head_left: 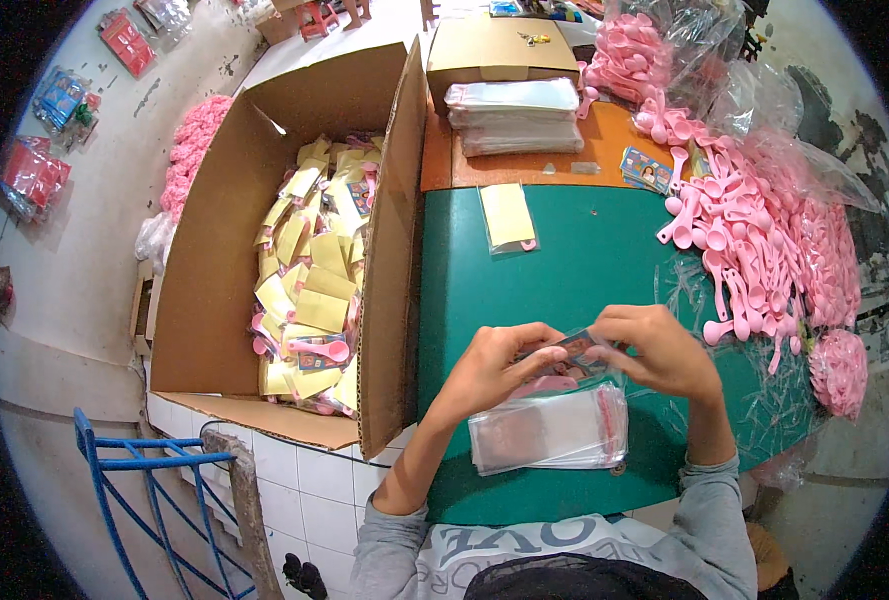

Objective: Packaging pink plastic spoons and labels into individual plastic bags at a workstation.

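The person wears a grey long-sleeved top. Its sleeves (710, 510) are pushed up, so both forearms are bare from about the elbow to the wrist. Large pale block lettering with darker outlines runs across the chest (525, 545). Both hands, left (490, 370) and right (660, 350), are bare, with no gloves, rings or watch showing.

A large open brown carton (295, 250) full of yellow-backed packets is seen left of the green tabletop (565, 290), on which clear sleeves are stacked near (550, 432) and far (515, 115), with one filled yellow packet (508, 217) between them.
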The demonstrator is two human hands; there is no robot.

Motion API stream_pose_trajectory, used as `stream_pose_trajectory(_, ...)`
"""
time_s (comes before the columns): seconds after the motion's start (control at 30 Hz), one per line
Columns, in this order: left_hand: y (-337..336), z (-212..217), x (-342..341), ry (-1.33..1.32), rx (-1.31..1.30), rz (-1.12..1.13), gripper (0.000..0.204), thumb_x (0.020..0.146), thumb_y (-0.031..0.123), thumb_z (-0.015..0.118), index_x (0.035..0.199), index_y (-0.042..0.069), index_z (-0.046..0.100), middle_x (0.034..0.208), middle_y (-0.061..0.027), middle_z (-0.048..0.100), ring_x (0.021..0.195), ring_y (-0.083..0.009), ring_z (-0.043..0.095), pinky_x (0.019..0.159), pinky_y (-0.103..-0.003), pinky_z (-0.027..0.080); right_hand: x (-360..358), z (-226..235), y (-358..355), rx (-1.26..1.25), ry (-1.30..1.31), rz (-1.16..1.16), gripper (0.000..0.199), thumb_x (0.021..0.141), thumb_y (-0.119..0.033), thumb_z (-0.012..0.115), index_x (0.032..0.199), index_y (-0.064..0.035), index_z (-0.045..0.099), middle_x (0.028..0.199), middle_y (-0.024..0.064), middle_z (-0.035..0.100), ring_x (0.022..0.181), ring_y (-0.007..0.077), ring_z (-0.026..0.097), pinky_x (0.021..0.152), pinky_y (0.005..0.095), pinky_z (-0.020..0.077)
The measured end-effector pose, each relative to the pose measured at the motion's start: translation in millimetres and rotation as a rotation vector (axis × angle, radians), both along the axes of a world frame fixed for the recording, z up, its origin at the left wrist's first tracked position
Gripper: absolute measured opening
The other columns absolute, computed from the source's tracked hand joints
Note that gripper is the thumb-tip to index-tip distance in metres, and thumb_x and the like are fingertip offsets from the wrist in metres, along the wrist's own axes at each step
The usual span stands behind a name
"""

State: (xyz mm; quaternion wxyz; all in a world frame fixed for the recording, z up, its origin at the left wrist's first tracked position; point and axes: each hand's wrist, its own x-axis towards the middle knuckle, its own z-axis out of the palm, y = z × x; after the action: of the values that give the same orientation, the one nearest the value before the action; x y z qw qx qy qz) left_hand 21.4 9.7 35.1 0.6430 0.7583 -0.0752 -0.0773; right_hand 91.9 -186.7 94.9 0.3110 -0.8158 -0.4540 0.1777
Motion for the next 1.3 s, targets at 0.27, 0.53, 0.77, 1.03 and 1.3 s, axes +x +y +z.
stream_pose_trajectory(0.27, -7, -11, -6, -0.108, 0.242, 0.21, 0.031, 0.081, 0.018, 0.064, 0.099, 0.002, 0.044, 0.082, -0.0148, 0.066, 0.077, -0.0165, 0.065, 0.062, -0.028, 0.051, 5, -26, 9, 0.072, 0.124, -0.036, 0.012, 0.07, -0.002, 0.062, 0.082, -0.0014, 0.063, 0.076, 0.0122, 0.062, 0.07, 0.0261, 0.061, 0.064, 0.0316, 0.0471)
stream_pose_trajectory(0.53, 30, -30, -27, -0.065, -0.067, 0.191, 0.035, 0.078, 0.008, 0.066, 0.107, 0.003, 0.046, 0.079, -0.0082, 0.065, 0.071, -0.0098, 0.061, 0.06, -0.023, 0.049, 13, -42, -4, 0.234, 0.549, -0.339, 0.012, 0.068, -0.006, 0.067, 0.072, 0.0011, 0.059, 0.069, 0.0025, 0.06, 0.067, 0.0074, 0.054, 0.06, 0.0232, 0.045)
stream_pose_trajectory(0.77, 23, -20, -31, -0.073, 0.02, 0.176, 0.047, 0.075, 0.013, 0.07, 0.114, 0.006, 0.045, 0.075, -0.0073, 0.065, 0.069, -0.0091, 0.061, 0.059, -0.023, 0.049, 1, -41, -1, 0.168, 0.652, -0.306, 0.011, 0.071, -0.008, 0.069, 0.073, 0.0, 0.061, 0.061, 0.0002, 0.057, 0.063, 0.0065, 0.053, 0.061, 0.0232, 0.0442)
stream_pose_trajectory(1.03, 17, -34, -33, -0.197, 0.128, 0.297, 0.054, 0.078, 0.019, 0.067, 0.121, 0.005, 0.037, 0.087, -0.0154, 0.064, 0.075, -0.0163, 0.064, 0.063, -0.026, 0.052, -8, -51, -2, 0.233, 0.552, -0.347, 0.014, 0.069, -0.007, 0.071, 0.075, 0.0009, 0.061, 0.068, 0.0039, 0.059, 0.062, 0.0096, 0.055, 0.057, 0.0235, 0.0451)
stream_pose_trajectory(1.3, 1, -39, -72, 0.44, -0.616, 0.122, 0.057, 0.095, 0.02, 0.036, 0.137, 0.008, -0.001, 0.101, -0.0202, 0.059, 0.089, -0.0243, 0.062, 0.073, -0.032, 0.053, -46, -36, 17, 0.123, 0.091, 0.022, 0.044, 0.074, -0.017, 0.067, 0.111, -0.0005, 0.05, 0.101, 0.0171, 0.053, 0.094, 0.0306, 0.053, 0.082, 0.0383, 0.0436)
